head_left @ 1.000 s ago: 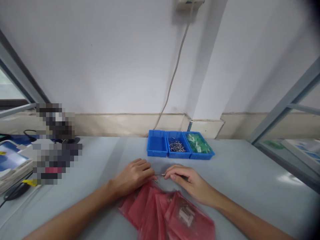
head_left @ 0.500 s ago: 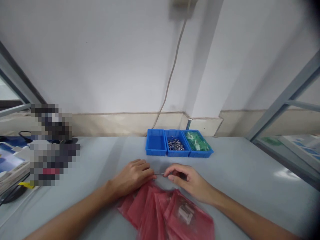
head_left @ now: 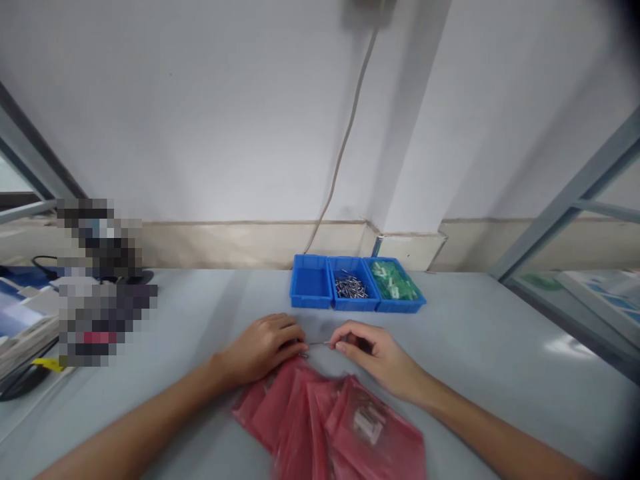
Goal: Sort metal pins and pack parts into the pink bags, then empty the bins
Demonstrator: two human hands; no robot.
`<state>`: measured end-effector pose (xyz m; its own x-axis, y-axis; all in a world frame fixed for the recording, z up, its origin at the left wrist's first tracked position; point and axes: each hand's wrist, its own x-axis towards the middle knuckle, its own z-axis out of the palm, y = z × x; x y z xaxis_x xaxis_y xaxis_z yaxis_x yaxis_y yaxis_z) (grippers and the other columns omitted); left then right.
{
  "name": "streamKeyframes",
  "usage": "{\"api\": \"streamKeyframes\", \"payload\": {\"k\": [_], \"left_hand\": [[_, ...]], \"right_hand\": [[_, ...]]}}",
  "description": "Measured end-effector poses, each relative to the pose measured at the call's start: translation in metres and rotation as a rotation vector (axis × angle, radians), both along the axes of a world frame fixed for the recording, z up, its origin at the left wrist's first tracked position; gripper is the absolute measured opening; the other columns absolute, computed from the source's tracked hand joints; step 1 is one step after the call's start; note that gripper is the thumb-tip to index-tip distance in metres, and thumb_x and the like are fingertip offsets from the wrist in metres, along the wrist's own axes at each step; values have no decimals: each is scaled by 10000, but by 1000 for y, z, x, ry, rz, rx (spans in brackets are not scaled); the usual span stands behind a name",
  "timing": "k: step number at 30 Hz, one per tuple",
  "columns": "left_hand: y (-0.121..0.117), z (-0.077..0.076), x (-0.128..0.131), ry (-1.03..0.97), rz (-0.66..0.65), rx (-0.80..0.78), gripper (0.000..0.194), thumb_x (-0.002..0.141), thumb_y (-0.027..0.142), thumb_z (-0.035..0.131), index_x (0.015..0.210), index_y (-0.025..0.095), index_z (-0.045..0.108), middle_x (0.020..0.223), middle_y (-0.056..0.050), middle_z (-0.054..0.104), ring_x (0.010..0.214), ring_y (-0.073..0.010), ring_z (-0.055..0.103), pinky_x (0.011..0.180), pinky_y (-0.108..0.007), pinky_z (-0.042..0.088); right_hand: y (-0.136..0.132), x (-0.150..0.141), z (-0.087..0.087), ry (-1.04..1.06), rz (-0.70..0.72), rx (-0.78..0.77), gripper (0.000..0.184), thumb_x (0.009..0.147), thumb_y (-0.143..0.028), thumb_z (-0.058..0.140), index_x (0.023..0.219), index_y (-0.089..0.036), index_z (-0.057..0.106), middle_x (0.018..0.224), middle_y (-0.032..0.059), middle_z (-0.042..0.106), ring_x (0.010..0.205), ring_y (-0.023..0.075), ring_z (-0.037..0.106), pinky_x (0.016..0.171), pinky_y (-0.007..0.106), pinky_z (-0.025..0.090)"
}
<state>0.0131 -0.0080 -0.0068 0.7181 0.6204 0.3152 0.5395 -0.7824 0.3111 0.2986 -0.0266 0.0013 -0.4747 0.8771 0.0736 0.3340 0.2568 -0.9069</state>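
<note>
A thin metal rod (head_left: 319, 343) runs between my two hands, just above the grey table. My right hand (head_left: 383, 357) pinches its right end between thumb and fingertips. At its other end, the curled fingers of my left hand (head_left: 267, 347) close on the rod, with the palm low over the table. Small shiny metal bits show under the left fingertips, too small to name. Several pink translucent bags (head_left: 300, 413) lie fanned out below my hands, their upper left edge close to the left fingers. White and metal pieces show inside the rightmost bag.
Beyond my hands stand three joined blue bins: a left bin (head_left: 311, 283) with bare floor, a middle one holding small metal parts (head_left: 350, 287), and a right one with green bags (head_left: 395, 283). Cables and pixelated items lie at far left. A wall (head_left: 240, 133) closes the back.
My hands keep nearly the same pose around the rod. The whole view has shifted slightly, and the right fingertips are pressed a little closer together.
</note>
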Motion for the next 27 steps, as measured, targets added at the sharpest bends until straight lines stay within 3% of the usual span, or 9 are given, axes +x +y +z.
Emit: {"api": "streamKeyframes", "payload": {"k": [7, 12, 19, 27], "left_hand": [[0, 7, -1, -101, 57, -217, 224, 1056, 380, 629, 956, 193, 701, 866, -11, 677, 788, -157, 616, 727, -265, 476], [4, 10, -4, -133, 47, -357, 235, 1000, 416, 706, 940, 190, 722, 828, 4, 668, 723, -138, 590, 654, -239, 445], [7, 2, -5, -120, 80, -215, 166, 1062, 315, 621, 983, 190, 695, 960, -26, 663, 871, -165, 627, 772, -267, 484], [9, -2, -9, -110, 85, -158, 112, 1065, 291, 624, 1023, 203, 679, 1023, -30, 647, 958, -180, 624, 843, -293, 495]], "right_hand": [[1, 2, -4, 19, -28, 23, 222, 1027, -435, 644, 1019, -241, 752, 824, -8, 659, 728, 169, 549, 652, 280, 417], [3, 4, -7, 30, -59, 44, 260, 1046, -469, 605, 1039, -241, 731, 863, 5, 671, 742, 179, 551, 664, 289, 422], [3, 4, -8, 62, -117, 55, 200, 1036, -437, 626, 1033, -244, 676, 771, -33, 532, 714, 167, 479, 650, 281, 382], [4, 4, -10, 139, -165, 59, 274, 968, -348, 714, 846, -232, 497, 775, -51, 463, 711, 145, 434, 656, 272, 370]]}}
